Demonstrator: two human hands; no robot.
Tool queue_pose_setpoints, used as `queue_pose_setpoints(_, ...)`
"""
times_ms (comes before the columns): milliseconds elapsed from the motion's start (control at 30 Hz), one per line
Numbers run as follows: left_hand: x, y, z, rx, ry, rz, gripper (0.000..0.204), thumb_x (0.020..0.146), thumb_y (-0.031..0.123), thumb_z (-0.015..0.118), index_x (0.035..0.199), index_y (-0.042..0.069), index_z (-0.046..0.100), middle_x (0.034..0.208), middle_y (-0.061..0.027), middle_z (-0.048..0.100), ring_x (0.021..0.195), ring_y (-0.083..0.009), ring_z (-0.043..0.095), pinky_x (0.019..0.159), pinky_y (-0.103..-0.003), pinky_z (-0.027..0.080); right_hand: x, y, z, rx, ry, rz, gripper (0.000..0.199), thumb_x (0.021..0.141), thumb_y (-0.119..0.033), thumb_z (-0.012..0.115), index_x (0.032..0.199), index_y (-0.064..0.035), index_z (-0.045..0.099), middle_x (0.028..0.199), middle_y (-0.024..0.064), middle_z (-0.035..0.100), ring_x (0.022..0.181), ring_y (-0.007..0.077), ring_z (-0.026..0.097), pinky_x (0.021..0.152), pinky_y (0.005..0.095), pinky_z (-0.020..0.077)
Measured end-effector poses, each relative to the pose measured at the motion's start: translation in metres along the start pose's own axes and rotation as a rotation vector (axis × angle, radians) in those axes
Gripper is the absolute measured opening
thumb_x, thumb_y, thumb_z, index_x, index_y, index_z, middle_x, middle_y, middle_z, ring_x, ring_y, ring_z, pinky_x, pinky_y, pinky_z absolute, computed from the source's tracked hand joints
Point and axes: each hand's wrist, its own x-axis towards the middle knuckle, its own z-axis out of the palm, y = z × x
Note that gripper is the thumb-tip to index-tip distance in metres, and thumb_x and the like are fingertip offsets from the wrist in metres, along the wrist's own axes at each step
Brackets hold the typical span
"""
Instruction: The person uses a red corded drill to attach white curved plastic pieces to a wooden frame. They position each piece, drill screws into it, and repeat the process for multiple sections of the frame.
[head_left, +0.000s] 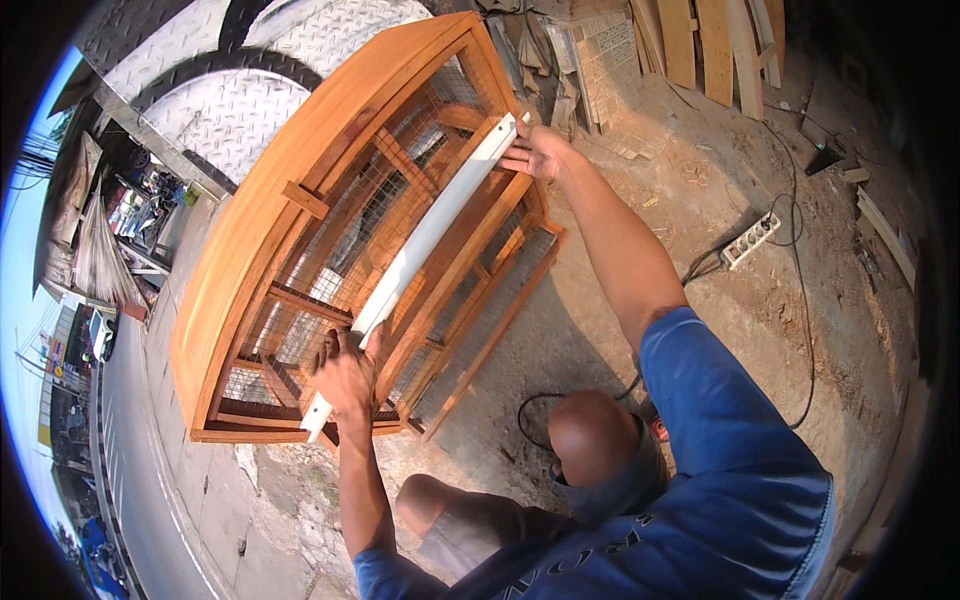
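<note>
A long white strip [425,235] with a small hole near each end slants across the front of an orange-brown wooden cage [235,240]. My left hand [345,378] is closed around the strip near its lower end. At its upper end my right hand [537,152] grips it between thumb and fingers. Behind the strip, wire mesh [325,285] and wooden bars show inside the cage. A small wooden latch [305,199] sits on the frame. Whether the strip touches the cage, I cannot tell.
A white power strip [750,241] and black cables [797,200] lie on the dirt ground at right. Wooden boards [715,50] lean at the back right. Ridged metal plate [225,110] stands behind the cage. A road [130,450] runs along the left. My knees are below.
</note>
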Motion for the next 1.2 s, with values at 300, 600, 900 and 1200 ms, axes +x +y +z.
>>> queue_pose_setpoints(300, 0.013, 0.001, 0.004, -0.043, 0.308, 0.115, 0.086, 0.097, 0.075, 0.037, 0.113, 0.0, 0.075, 0.067, -0.0159, 0.071, 0.039, -0.017, 0.056, 0.035, -0.034, 0.045, 0.025, -0.008, 0.01, -0.105, 0.143, 0.009, 0.019, 0.105, -0.018, 0.056, 0.122, -0.0114, 0.062, 0.127, 0.0116, 0.06, 0.12, 0.0283, 0.058, 0.099, 0.0431, 0.0541)
queue_pose_setpoints(600, 0.001, 0.004, -0.005, -0.086, 0.026, 0.001, 0.083, 0.096, 0.071, 0.045, 0.116, -0.005, 0.071, 0.108, -0.0218, 0.074, 0.085, -0.0317, 0.076, 0.069, -0.039, 0.063, 0.008, 0.019, 0.015, -0.044, 0.134, -0.232, 0.034, 0.109, -0.017, 0.045, 0.133, 0.0065, 0.049, 0.128, 0.0186, 0.059, 0.116, 0.0298, 0.061, 0.1, 0.0423, 0.0534)
queue_pose_setpoints(900, 0.0, 0.004, -0.008, -0.135, -0.038, -0.025, 0.075, 0.094, 0.067, 0.053, 0.112, -0.004, 0.071, 0.096, -0.0203, 0.075, 0.079, -0.0301, 0.074, 0.068, -0.038, 0.06, -0.044, 0.069, 0.039, 0.034, -0.106, -0.052, 0.03, 0.105, -0.016, 0.055, 0.126, 0.0053, 0.051, 0.125, 0.0177, 0.061, 0.112, 0.0297, 0.065, 0.102, 0.0422, 0.0551)
queue_pose_setpoints(1200, 0.001, 0.003, -0.002, -0.1, 0.061, -0.006, 0.075, 0.093, 0.07, 0.054, 0.107, -0.002, 0.074, 0.085, -0.0165, 0.075, 0.068, -0.0255, 0.072, 0.064, -0.037, 0.06, -0.029, 0.074, 0.06, -0.025, 0.138, -0.086, 0.026, 0.104, -0.014, 0.056, 0.126, 0.0, 0.053, 0.122, 0.0165, 0.063, 0.108, 0.031, 0.066, 0.094, 0.0448, 0.0573)
